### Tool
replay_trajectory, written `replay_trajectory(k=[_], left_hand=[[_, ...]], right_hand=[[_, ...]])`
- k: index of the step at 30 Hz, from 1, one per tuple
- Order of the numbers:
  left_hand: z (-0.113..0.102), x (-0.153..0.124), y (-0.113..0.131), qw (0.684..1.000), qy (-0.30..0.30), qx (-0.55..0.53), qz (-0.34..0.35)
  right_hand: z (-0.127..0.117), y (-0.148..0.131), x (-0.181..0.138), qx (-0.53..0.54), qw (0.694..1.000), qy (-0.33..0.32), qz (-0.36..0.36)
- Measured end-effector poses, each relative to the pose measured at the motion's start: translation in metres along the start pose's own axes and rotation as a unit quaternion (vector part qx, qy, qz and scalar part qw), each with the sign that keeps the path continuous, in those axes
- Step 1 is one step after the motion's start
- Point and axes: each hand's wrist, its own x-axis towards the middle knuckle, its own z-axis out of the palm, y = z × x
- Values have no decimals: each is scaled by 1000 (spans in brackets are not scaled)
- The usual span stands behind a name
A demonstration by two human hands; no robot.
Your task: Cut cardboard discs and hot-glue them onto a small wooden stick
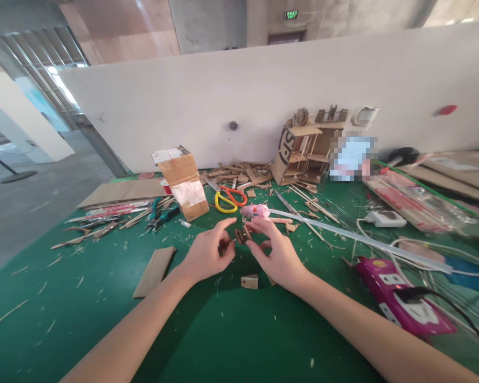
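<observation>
Above the green table [104, 298], my left hand [207, 252] and my right hand [275, 250] meet, both pinching a small brown cardboard piece [241, 235] between fingertips. The left forefinger and thumb curl toward it from the left. The right hand's fingers close on it from the right and above. A small cardboard block [249, 281] lies on the table just below my hands. A flat cardboard strip [155, 271] lies to the left of my left wrist.
Behind my hands lie a pink object [259, 211], yellow and orange scissors [227, 199], green pliers [159, 213], a cardboard box [183, 181] and a cardboard model house [307, 149]. A magenta power strip [399, 298] with cables sits right. Scraps litter the table before a white wall.
</observation>
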Motion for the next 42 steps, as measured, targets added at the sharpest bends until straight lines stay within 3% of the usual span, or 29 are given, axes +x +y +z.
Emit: replay_trajectory(k=[10, 18, 25, 28, 31, 34, 37, 39, 42], left_hand=[[0, -1, 11, 992, -46, -116, -3], [5, 1, 9, 978, -15, -200, -61], [2, 6, 3, 985, -31, -158, -70], [2, 8, 5, 987, -47, -143, -57], [2, 9, 5, 975, -26, -203, -84], [3, 11, 1, 953, 26, -276, -125], [4, 13, -4, 935, 67, -308, -163], [5, 15, -6, 926, 89, -317, -185], [7, 16, -9, 915, 116, -332, -199]], right_hand=[[-1, -3, 0, 0, 1000, -2, -2], [-2, -8, 1, 20, 999, 33, -7], [-2, -10, 1, 21, 998, 51, -27], [-1, -8, 1, 0, 998, 45, -41], [-4, -10, 1, -86, 993, 23, -77], [-13, -18, 3, -208, 973, 3, -101], [-26, -32, 7, -322, 943, -43, -76], [-35, -43, 10, -411, 906, -101, -3], [-49, -56, 10, -512, 812, -227, 163]])
